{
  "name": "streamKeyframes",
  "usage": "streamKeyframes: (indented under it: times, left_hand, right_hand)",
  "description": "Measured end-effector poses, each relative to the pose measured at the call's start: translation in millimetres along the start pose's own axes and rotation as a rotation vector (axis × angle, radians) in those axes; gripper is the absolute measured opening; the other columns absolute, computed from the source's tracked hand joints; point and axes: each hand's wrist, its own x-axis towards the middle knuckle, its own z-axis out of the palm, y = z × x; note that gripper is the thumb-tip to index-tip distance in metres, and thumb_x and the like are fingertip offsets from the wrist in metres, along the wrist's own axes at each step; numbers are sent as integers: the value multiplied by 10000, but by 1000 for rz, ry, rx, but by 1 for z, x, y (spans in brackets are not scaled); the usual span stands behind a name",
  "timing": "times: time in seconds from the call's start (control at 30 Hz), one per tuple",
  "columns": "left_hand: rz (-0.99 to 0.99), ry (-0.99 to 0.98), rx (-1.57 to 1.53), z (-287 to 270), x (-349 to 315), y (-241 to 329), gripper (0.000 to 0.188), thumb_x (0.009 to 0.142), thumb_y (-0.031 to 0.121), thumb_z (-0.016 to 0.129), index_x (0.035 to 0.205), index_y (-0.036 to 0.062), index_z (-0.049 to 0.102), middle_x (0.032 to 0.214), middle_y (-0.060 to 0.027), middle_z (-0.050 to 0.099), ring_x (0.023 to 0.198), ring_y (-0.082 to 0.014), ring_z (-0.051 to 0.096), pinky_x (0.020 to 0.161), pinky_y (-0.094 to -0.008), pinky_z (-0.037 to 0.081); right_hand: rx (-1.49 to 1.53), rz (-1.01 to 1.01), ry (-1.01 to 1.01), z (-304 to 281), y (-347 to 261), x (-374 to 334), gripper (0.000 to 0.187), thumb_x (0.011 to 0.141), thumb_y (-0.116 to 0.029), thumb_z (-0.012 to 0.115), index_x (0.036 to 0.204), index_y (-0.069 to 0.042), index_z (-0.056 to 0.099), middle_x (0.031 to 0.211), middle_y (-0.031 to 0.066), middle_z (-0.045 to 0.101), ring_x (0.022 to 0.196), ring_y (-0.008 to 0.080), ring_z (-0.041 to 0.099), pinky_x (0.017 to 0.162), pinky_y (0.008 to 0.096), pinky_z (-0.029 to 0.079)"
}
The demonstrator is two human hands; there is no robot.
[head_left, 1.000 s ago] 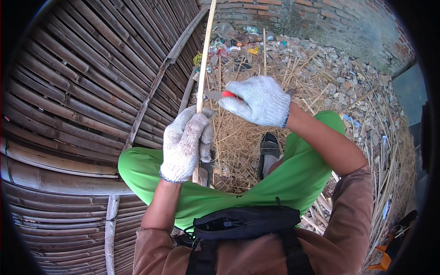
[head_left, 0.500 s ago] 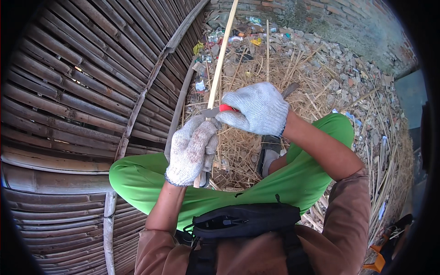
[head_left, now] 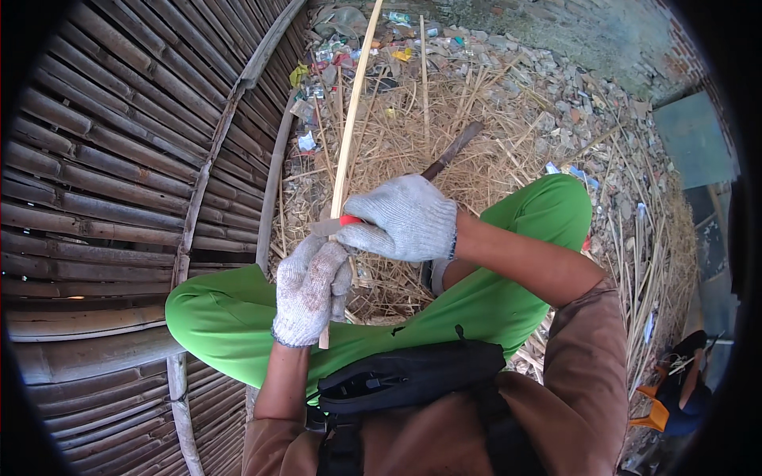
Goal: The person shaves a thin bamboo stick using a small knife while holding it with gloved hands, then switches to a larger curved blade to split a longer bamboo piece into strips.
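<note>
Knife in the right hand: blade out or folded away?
Out: its grey blade shows bare beyond the red handle in the right hand, crossing the pale strip.

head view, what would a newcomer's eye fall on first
Probably the vivid green trousers, spread across the lower centre. Next, the red-handled knife in the gloved right hand, at the pale bamboo strip that the gloved left hand grips. The dark slatted bamboo wall fills the left side.
</note>
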Motion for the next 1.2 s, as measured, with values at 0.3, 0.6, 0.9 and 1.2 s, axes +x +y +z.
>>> streamKeyframes:
  times: [0.3,0.6,0.9,1.2]
  left_hand:
    - [-51,-35,-3,4,-17,4,205,1119,188,554,1131,8,652,643,-6,542,433,-68,440,387,-243,353]
    - [-20,-32,35,6,-22,-1,229,1132,218,539,1133,20,655,643,14,529,440,-51,441,394,-227,353]
    - [-82,-172,175,-6,-52,-4,239,1115,203,542,1119,1,671,622,6,539,453,-54,463,404,-225,373]
    - [7,-164,77,-2,-31,-8,260,1134,205,519,1118,-20,649,595,6,504,432,-59,411,403,-237,333]
  right_hand:
    - [-197,130,59,-17,25,7,520,1057,-606,535,867,-139,660,702,119,690,640,346,718,564,490,558]
    - [-117,-19,4,-7,-4,-8,392,1071,-464,578,933,-111,675,681,133,665,642,374,704,571,485,550]
    - [-304,372,111,-77,96,3,601,1104,-602,409,999,-95,713,800,180,709,783,391,729,738,523,589]
    - [-88,85,-54,-26,0,-23,520,1077,-601,487,1017,-145,730,718,121,692,668,339,724,613,493,578]
